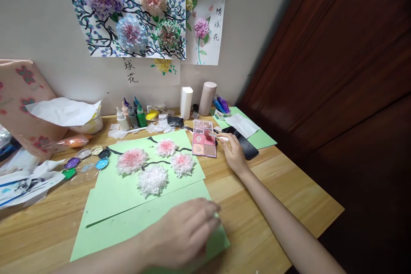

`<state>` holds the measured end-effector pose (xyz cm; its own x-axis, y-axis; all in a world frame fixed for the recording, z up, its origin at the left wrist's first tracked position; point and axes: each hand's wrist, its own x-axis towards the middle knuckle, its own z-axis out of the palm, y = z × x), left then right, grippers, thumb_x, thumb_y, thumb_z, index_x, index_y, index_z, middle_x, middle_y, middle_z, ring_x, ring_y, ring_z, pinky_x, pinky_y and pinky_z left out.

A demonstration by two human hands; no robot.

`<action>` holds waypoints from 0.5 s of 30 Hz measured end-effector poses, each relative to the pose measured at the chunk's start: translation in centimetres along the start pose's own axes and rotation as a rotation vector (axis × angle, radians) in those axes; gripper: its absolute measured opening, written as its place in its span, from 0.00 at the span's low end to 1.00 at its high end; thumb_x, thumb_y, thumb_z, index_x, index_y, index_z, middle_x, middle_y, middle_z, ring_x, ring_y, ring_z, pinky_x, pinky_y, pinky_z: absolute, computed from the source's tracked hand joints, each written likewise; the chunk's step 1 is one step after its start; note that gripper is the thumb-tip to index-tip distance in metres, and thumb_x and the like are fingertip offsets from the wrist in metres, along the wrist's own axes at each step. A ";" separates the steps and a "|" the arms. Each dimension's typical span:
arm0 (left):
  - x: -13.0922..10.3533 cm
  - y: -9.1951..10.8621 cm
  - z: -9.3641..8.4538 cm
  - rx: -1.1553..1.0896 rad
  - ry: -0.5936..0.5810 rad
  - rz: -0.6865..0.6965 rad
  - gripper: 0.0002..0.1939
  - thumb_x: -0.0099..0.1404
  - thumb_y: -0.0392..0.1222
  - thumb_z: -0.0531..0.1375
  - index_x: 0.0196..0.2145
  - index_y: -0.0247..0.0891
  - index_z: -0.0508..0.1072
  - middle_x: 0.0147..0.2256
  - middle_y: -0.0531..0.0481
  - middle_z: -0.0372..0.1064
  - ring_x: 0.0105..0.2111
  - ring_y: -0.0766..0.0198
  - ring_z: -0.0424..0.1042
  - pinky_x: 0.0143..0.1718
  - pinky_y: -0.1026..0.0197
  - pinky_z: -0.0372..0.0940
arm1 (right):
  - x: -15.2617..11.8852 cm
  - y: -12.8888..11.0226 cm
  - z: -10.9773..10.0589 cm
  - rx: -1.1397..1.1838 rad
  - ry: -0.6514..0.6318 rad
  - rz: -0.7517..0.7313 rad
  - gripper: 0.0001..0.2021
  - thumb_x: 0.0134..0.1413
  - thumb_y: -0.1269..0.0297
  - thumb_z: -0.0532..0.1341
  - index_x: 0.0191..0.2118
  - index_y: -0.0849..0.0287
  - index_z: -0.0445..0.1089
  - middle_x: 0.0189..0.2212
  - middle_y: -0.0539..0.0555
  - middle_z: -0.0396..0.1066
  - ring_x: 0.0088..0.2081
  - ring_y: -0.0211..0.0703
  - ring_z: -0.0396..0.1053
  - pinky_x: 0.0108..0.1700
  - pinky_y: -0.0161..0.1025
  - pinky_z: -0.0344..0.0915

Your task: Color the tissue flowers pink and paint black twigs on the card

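Observation:
My right hand (235, 150) pinches a small makeup brush (222, 137) with a pale handle. The brush's tip is at the pink pans of an opened makeup palette (210, 150) on the table. My left hand (188, 231) hovers blurred over the near green sheet (105, 239), its fingers curled; whether anything is in them is hidden. Beyond it lies another green sheet (109, 205) with painted dark branches and several tissue-paper flowers. One flower (153, 180) is all white; a large flower (131, 161) and two smaller ones have pink centres.
A phone (248, 149) lies right of the palette. Paint bottles (141, 117) and two upright containers (207, 98) stand along the wall. At left are a round paint palette (84, 154), a paper-topped bucket (93, 124) and a flowered bag (28, 102). Flower pictures (128, 13) hang above.

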<state>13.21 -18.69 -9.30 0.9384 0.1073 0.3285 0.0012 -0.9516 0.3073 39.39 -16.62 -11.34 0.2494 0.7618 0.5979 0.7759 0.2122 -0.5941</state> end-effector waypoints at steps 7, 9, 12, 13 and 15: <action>0.2 -1.9 2.0 0.047 -0.150 -0.086 0.27 0.69 0.42 0.46 0.62 0.31 0.46 0.61 0.38 0.47 0.60 0.51 0.51 0.59 0.50 0.55 | 0.1 0.4 -1.0 -0.067 -0.132 -0.026 0.09 0.60 0.61 0.51 0.42 0.53 0.67 0.37 0.54 0.70 0.42 0.48 0.64 0.45 0.45 0.60; 0.0 -2.2 2.1 0.051 -0.164 -0.120 0.28 0.69 0.44 0.46 0.63 0.32 0.43 0.62 0.38 0.44 0.61 0.52 0.49 0.59 0.51 0.55 | 0.2 0.4 -1.3 -0.070 -0.131 -0.035 0.09 0.60 0.62 0.52 0.43 0.52 0.67 0.38 0.53 0.70 0.42 0.48 0.64 0.45 0.44 0.60; -0.2 -2.3 2.2 0.047 -0.153 -0.150 0.29 0.69 0.44 0.46 0.63 0.34 0.43 0.62 0.40 0.43 0.61 0.53 0.49 0.58 0.53 0.56 | 0.3 0.5 -1.5 -0.075 -0.192 -0.056 0.11 0.61 0.63 0.51 0.45 0.52 0.66 0.40 0.53 0.70 0.44 0.48 0.63 0.46 0.45 0.60; -0.2 -2.3 2.2 0.038 -0.138 -0.152 0.28 0.69 0.44 0.46 0.63 0.34 0.44 0.62 0.40 0.44 0.61 0.53 0.49 0.58 0.53 0.56 | 0.3 0.6 -1.6 -0.075 -0.222 -0.062 0.11 0.61 0.63 0.51 0.45 0.51 0.66 0.40 0.53 0.70 0.44 0.48 0.63 0.46 0.45 0.60; -0.3 -2.4 2.3 0.020 -0.113 -0.157 0.28 0.68 0.43 0.47 0.63 0.35 0.45 0.62 0.41 0.45 0.61 0.54 0.50 0.58 0.53 0.56 | 0.3 0.7 -1.6 -0.077 -0.240 -0.064 0.11 0.61 0.63 0.51 0.44 0.51 0.67 0.40 0.53 0.71 0.43 0.48 0.64 0.45 0.45 0.61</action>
<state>13.75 -17.10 -12.19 0.9590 0.2226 0.1756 0.1560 -0.9314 0.3288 40.93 -17.22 -10.66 0.0605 0.8738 0.4826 0.8301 0.2244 -0.5105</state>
